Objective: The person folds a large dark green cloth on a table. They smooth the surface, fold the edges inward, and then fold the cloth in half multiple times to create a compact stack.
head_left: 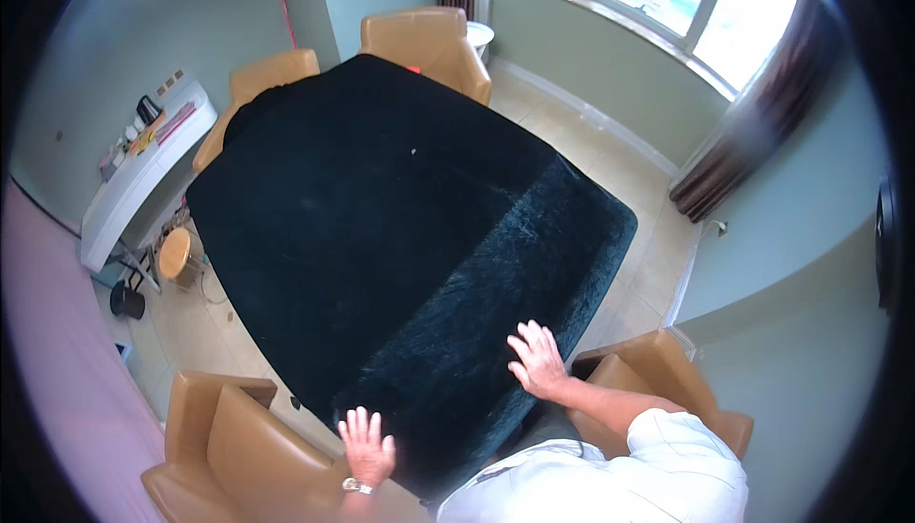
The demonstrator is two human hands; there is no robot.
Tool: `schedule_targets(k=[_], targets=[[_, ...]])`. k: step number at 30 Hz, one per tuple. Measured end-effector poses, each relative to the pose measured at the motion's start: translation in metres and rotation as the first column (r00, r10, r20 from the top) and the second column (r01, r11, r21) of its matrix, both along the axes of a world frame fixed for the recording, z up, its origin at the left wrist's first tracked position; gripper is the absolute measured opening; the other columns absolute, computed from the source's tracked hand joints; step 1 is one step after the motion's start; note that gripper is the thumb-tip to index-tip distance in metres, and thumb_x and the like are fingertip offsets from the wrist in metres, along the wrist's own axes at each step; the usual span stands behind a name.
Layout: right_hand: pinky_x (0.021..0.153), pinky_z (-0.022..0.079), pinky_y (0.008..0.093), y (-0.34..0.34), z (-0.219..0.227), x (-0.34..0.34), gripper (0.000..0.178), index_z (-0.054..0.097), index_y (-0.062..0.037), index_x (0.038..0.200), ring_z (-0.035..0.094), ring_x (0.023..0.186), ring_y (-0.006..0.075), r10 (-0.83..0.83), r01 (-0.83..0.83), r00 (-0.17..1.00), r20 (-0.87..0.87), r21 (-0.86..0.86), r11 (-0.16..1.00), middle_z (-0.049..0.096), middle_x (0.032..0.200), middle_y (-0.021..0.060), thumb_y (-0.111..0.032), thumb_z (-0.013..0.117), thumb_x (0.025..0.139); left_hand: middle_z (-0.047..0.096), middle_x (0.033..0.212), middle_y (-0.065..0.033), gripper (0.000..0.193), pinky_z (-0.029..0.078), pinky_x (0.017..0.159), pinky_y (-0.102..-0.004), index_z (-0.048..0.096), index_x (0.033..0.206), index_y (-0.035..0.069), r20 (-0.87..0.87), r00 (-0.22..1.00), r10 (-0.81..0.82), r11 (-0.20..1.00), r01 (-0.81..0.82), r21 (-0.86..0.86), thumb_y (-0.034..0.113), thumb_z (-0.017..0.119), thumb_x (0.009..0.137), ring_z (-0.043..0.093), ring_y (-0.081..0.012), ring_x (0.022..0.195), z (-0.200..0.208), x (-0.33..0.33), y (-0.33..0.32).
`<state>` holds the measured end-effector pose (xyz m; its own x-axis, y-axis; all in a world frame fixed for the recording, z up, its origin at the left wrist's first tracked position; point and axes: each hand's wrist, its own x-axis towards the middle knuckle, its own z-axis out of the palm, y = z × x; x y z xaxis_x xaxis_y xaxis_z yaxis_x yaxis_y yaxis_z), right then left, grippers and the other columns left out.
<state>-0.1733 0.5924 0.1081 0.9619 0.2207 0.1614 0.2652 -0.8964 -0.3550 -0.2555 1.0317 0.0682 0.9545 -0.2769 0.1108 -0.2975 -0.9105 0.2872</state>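
A dark, velvety cloth (362,208) covers the table before me and drapes over its edges. A band of it toward the right and near side looks lighter and brushed. On the near right part of the cloth, my right hand (539,361) lies with fingers spread, holding nothing. At the near left edge, my left hand (367,449) is also open, its fingers stretched out over the cloth; a watch (357,486) circles that wrist. Whether the left palm touches the cloth, I cannot tell. A small pale speck (414,152) shows near the cloth's middle.
Tan armchairs stand around the table: one near left (248,437), one near right (658,380), one at the far side (419,37). A white wall desk (143,180) holds a kettle (148,110). Below it are a round stool (175,254) and a black bin (127,301).
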Motion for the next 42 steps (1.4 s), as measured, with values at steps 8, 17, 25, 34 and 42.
schedule_targets(k=[8,17,25,34,42], targets=[[0.125,0.028,0.0599,-0.127,-0.012,0.095,0.058,0.060,-0.0033,0.142,0.039,0.150,0.0440,0.040,-0.040,0.999,-0.001,0.110,0.993,0.048,0.155,0.0231,-0.027,0.077,0.091,0.030,0.171,-0.0243,0.066,0.018,0.129,-0.0609,0.048,0.156,0.007,-0.445,0.888,0.116,0.926,0.065,0.372,0.034,0.067,0.099,0.023,-0.0443,0.160,0.072,0.019,-0.019],[0.124,0.031,0.0576,-0.175,-0.010,0.100,0.052,0.065,-0.0052,0.137,0.042,0.147,0.0410,0.136,-0.131,0.990,-0.026,0.139,0.982,0.052,0.152,0.0200,-0.026,0.077,0.091,0.073,0.126,-0.0116,0.037,0.039,0.112,-0.0559,0.071,0.128,0.013,-0.626,0.692,0.361,0.767,0.161,0.621,0.036,0.061,0.101,0.064,-0.0303,0.124,0.121,0.105,-0.077],[0.125,0.029,0.0577,-0.177,-0.005,0.102,0.049,0.064,-0.0053,0.139,0.040,0.149,0.0415,0.162,-0.155,0.983,-0.086,0.089,0.984,0.050,0.155,0.0210,-0.025,0.074,0.095,0.055,0.149,-0.0257,0.052,0.039,0.118,-0.0585,0.065,0.135,0.003,0.046,0.996,-0.070,0.996,0.073,-0.056,0.018,0.081,0.087,0.051,-0.0432,0.140,0.078,0.221,-0.317],[0.124,0.032,0.0575,-0.256,0.008,0.125,0.050,0.065,-0.0069,0.136,0.039,0.150,0.0427,0.110,-0.100,0.985,-0.135,0.077,0.992,0.049,0.155,0.0211,-0.025,0.078,0.091,0.046,0.161,-0.0252,0.058,0.023,0.127,-0.0618,0.062,0.143,0.004,-0.023,0.999,-0.036,0.995,0.033,-0.097,0.027,0.077,0.092,0.036,-0.0432,0.154,0.022,0.231,-0.391],[0.118,0.043,0.0481,-0.390,0.023,0.170,0.034,0.071,-0.0060,0.123,0.052,0.141,0.0365,0.173,-0.135,0.975,-0.137,0.254,0.958,0.060,0.144,0.0169,-0.012,0.077,0.090,0.048,0.159,-0.0246,0.051,0.023,0.127,-0.0613,0.065,0.136,0.004,-0.070,0.997,0.039,0.999,-0.038,0.017,0.021,0.078,0.090,0.038,-0.0441,0.152,0.031,0.236,-0.411]])
